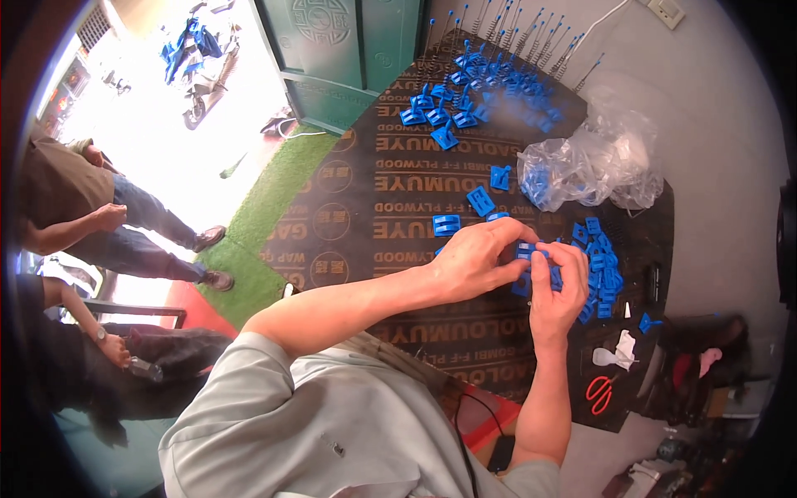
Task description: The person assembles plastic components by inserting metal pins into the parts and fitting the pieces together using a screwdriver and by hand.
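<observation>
Left hand (pixel 475 259) and right hand (pixel 558 290), curled nearly closed, pinch a small blue piece (pixel 525 250) between them; a light, square grip with thumbs steadying its edges likely serves best, clear of the blue pile (pixel 607 274) just right of them

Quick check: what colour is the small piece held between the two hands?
The held piece is blue; it shows best in the head view.
</observation>
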Action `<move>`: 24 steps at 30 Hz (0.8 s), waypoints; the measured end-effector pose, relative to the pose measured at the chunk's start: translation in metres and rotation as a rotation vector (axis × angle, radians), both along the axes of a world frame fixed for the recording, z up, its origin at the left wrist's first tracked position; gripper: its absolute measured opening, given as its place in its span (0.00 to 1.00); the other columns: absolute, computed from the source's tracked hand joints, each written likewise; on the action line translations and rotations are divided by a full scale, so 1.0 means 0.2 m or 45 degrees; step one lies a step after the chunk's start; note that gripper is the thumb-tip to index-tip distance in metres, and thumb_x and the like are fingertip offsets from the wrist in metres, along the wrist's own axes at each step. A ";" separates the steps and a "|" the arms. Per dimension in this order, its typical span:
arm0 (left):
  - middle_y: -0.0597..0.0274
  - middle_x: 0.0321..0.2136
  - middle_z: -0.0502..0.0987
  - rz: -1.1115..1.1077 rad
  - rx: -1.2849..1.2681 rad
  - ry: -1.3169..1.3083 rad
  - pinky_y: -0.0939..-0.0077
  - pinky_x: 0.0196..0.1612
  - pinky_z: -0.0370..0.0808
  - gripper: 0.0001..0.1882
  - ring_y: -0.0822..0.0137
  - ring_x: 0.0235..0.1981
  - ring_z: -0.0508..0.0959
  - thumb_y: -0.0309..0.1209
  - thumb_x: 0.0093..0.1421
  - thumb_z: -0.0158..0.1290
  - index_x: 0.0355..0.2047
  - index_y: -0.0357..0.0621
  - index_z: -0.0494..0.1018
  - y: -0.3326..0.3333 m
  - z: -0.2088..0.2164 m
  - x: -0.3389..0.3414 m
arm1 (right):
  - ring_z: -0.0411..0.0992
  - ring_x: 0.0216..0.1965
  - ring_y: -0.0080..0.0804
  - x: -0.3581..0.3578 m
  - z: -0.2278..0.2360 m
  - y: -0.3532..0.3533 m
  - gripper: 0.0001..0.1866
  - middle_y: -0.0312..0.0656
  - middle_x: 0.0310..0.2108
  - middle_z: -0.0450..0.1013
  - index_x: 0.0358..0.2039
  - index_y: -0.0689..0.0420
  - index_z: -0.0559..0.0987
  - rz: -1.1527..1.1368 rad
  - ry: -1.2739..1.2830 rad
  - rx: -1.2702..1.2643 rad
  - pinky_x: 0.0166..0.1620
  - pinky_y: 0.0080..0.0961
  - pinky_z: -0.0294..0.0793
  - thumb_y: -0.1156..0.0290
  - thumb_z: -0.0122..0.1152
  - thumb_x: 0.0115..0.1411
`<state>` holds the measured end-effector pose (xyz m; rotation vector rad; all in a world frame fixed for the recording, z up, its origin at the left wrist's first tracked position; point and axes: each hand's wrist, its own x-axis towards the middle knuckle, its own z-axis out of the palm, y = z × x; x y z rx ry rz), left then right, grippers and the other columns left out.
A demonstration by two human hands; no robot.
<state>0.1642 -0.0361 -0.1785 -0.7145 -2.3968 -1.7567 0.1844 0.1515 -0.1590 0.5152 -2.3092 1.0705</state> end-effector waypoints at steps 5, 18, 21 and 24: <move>0.55 0.37 0.79 0.054 -0.057 0.137 0.63 0.39 0.81 0.19 0.58 0.35 0.82 0.31 0.62 0.67 0.52 0.41 0.78 0.00 -0.03 0.00 | 0.77 0.43 0.43 -0.01 -0.02 -0.01 0.06 0.42 0.40 0.81 0.40 0.59 0.84 0.007 0.005 -0.021 0.48 0.39 0.75 0.75 0.72 0.65; 0.58 0.39 0.82 0.100 -0.009 0.233 0.67 0.39 0.81 0.16 0.62 0.37 0.83 0.30 0.63 0.68 0.50 0.43 0.81 -0.03 0.01 -0.03 | 0.76 0.41 0.37 -0.01 0.00 -0.01 0.06 0.41 0.40 0.80 0.43 0.60 0.84 0.052 -0.010 -0.076 0.47 0.33 0.75 0.72 0.68 0.70; 0.60 0.46 0.81 0.265 0.096 0.304 0.71 0.43 0.80 0.16 0.65 0.46 0.81 0.30 0.62 0.69 0.50 0.44 0.82 -0.11 0.04 -0.13 | 0.75 0.40 0.33 -0.02 0.00 0.01 0.08 0.41 0.39 0.79 0.47 0.61 0.85 0.017 -0.047 -0.203 0.45 0.30 0.75 0.70 0.66 0.73; 0.61 0.44 0.78 0.643 -0.009 0.301 0.69 0.44 0.78 0.16 0.66 0.42 0.78 0.33 0.61 0.70 0.48 0.43 0.84 -0.21 0.02 -0.24 | 0.74 0.38 0.29 -0.04 -0.01 0.05 0.10 0.40 0.38 0.78 0.49 0.62 0.85 -0.036 -0.102 -0.228 0.44 0.28 0.75 0.70 0.63 0.75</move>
